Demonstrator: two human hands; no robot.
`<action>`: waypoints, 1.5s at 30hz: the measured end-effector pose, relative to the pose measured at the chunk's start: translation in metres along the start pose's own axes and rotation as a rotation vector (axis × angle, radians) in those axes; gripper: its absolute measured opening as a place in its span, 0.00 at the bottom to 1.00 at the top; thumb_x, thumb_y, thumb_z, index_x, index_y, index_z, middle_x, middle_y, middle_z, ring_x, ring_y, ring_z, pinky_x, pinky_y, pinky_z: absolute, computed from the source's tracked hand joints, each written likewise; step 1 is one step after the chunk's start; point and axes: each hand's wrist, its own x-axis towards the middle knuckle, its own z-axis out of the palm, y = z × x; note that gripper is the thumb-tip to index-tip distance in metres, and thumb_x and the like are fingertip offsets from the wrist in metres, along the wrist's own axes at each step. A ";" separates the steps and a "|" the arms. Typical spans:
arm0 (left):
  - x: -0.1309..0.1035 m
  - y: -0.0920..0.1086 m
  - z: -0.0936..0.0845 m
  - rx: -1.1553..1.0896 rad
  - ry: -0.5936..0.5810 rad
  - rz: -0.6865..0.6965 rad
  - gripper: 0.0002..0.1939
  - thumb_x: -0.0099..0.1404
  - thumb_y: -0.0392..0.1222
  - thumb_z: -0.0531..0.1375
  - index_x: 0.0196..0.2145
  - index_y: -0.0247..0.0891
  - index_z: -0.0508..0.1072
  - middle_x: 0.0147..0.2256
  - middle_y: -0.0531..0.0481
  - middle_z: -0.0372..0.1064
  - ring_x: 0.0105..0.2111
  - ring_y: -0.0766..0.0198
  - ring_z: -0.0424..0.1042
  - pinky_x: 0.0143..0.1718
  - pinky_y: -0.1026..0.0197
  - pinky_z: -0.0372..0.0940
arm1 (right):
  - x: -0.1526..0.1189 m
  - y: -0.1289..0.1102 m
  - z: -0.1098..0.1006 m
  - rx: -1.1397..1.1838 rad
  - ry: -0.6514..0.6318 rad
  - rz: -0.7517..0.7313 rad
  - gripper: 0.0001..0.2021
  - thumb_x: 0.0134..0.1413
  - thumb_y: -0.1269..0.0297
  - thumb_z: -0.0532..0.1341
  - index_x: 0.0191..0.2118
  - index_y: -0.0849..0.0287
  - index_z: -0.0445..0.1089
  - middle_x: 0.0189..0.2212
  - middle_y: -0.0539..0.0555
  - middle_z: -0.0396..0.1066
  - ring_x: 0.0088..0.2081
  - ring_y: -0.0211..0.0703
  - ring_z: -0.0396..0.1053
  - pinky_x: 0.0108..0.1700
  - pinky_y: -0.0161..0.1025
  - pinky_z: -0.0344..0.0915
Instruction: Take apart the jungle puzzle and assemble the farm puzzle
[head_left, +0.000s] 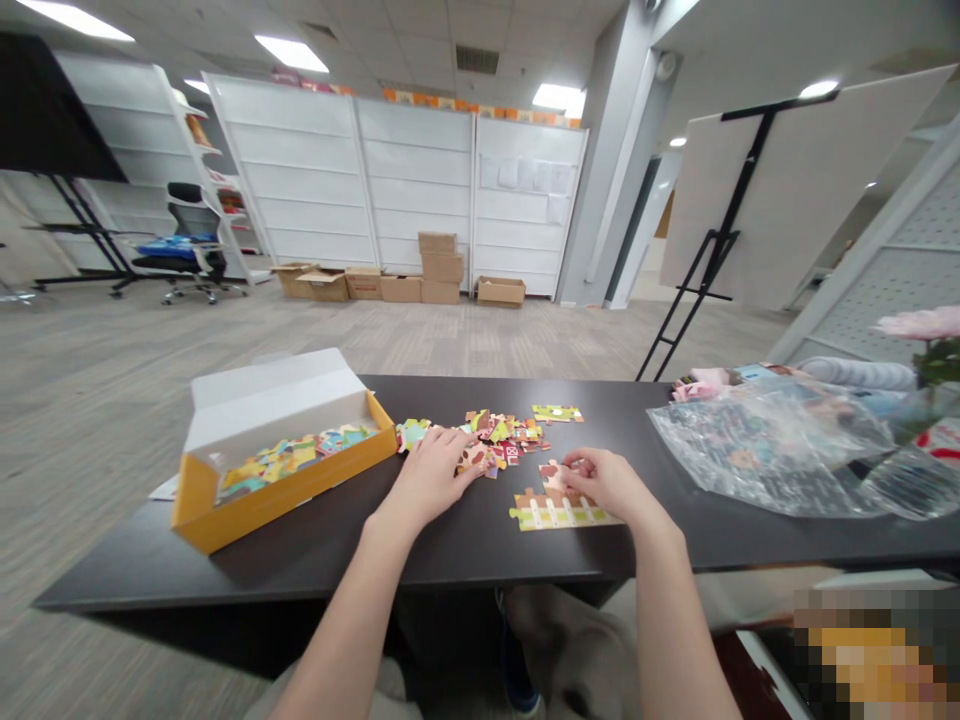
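My right hand (600, 478) pinches a pinkish-brown jigsaw puzzle piece (553, 477) just above a joined strip of puzzle pieces (555, 513) with a white fence on green. Whether that piece touches the strip I cannot tell. My left hand (439, 465) lies with fingers stretched over the left side of a heap of loose puzzle pieces (502, 428), touching some of them. Beyond the heap lies a small green puzzle section (557, 412). To the left stands an open yellow box (281, 510) with more colourful puzzle pieces (289, 460) inside.
A dark table (450, 555) carries everything. Crumpled clear plastic bags (765, 445) cover its right side, beside pink flowers (922, 325). Farther off are cardboard boxes (439, 270), an office chair (191, 240), white shelving (416, 180) and a board on a black stand (810, 180).
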 end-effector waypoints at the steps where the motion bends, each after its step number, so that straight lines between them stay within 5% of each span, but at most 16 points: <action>1: -0.001 -0.004 -0.001 0.009 -0.025 0.003 0.16 0.70 0.49 0.59 0.51 0.40 0.74 0.50 0.44 0.74 0.52 0.51 0.68 0.55 0.49 0.64 | 0.000 0.000 -0.001 0.000 -0.008 0.004 0.08 0.52 0.60 0.65 0.37 0.56 0.79 0.24 0.50 0.75 0.27 0.40 0.71 0.28 0.34 0.59; 19: -0.007 -0.004 0.002 0.163 -0.063 -0.052 0.18 0.73 0.51 0.56 0.53 0.40 0.74 0.55 0.41 0.71 0.55 0.49 0.68 0.55 0.48 0.63 | -0.005 0.002 -0.006 0.003 -0.022 0.093 0.08 0.49 0.60 0.67 0.35 0.57 0.77 0.23 0.49 0.74 0.25 0.39 0.69 0.27 0.34 0.58; 26: 0.004 -0.004 0.006 0.174 0.025 -0.090 0.17 0.77 0.40 0.47 0.43 0.38 0.75 0.44 0.42 0.77 0.47 0.52 0.74 0.50 0.52 0.66 | -0.004 0.004 -0.003 0.010 -0.016 0.072 0.08 0.49 0.59 0.66 0.34 0.56 0.76 0.22 0.48 0.73 0.25 0.40 0.70 0.27 0.34 0.57; 33: -0.005 -0.006 -0.016 -0.079 0.203 -0.118 0.17 0.77 0.40 0.46 0.49 0.38 0.74 0.48 0.43 0.78 0.49 0.56 0.76 0.53 0.55 0.68 | -0.005 0.004 -0.003 -0.001 -0.003 0.051 0.08 0.49 0.59 0.66 0.33 0.57 0.76 0.23 0.49 0.74 0.25 0.40 0.70 0.28 0.34 0.58; 36: -0.022 -0.004 -0.029 -0.154 0.147 -0.024 0.17 0.76 0.42 0.48 0.49 0.40 0.75 0.49 0.46 0.78 0.50 0.57 0.76 0.55 0.55 0.68 | -0.003 0.004 -0.001 -0.006 0.004 0.044 0.08 0.50 0.59 0.65 0.33 0.57 0.76 0.23 0.49 0.75 0.25 0.40 0.71 0.27 0.34 0.58; 41: -0.051 0.002 -0.031 -0.153 -0.143 0.106 0.15 0.76 0.43 0.51 0.49 0.44 0.76 0.48 0.49 0.78 0.48 0.59 0.77 0.52 0.59 0.69 | 0.000 0.004 0.000 -0.012 -0.011 0.079 0.08 0.51 0.59 0.66 0.35 0.57 0.76 0.24 0.50 0.75 0.25 0.40 0.71 0.26 0.34 0.58; 45: -0.060 -0.001 -0.032 -0.102 -0.186 0.132 0.14 0.75 0.44 0.53 0.51 0.48 0.76 0.51 0.51 0.76 0.49 0.60 0.76 0.54 0.59 0.67 | 0.000 0.000 0.000 -0.013 -0.033 0.104 0.08 0.52 0.60 0.65 0.36 0.57 0.75 0.24 0.49 0.75 0.26 0.40 0.73 0.26 0.34 0.58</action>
